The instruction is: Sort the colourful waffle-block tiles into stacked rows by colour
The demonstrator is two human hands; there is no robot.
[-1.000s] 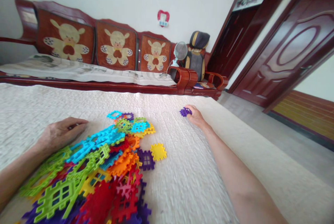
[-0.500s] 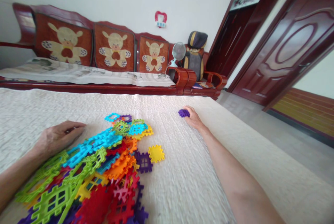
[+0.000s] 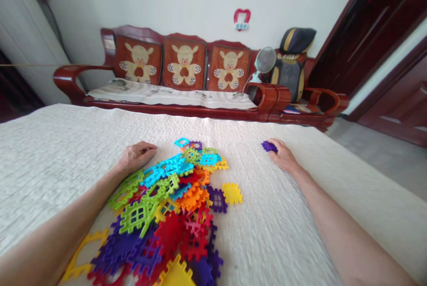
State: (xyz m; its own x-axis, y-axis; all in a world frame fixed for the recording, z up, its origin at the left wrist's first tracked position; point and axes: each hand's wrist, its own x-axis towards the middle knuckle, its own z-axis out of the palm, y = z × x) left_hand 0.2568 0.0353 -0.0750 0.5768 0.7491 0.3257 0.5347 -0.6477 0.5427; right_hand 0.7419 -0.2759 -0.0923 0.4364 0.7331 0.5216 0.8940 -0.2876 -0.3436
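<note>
A heap of flat, notched plastic tiles (image 3: 167,206) in green, blue, orange, red, purple and yellow lies on a white quilted bedspread (image 3: 276,232). My left hand (image 3: 136,156) rests knuckles-up on the cloth at the heap's far left edge, fingers curled under, and what they hold is hidden. My right hand (image 3: 283,157) lies farther right, its fingers closed against a small purple tile (image 3: 268,146) on the cloth. A yellow tile (image 3: 232,193) and a purple tile (image 3: 218,199) sit just off the heap's right side.
Beyond the bed stands a dark red wooden bench (image 3: 187,99) with three cartoon cushions and a white cover. A small fan (image 3: 265,61) and a bag (image 3: 293,61) sit at its right end. Dark wooden doors (image 3: 383,54) are on the right.
The view has swung left and pulled back, showing more of the bench and bedspread. Both hands stay where they were, the right one still on the small purple tile.
</note>
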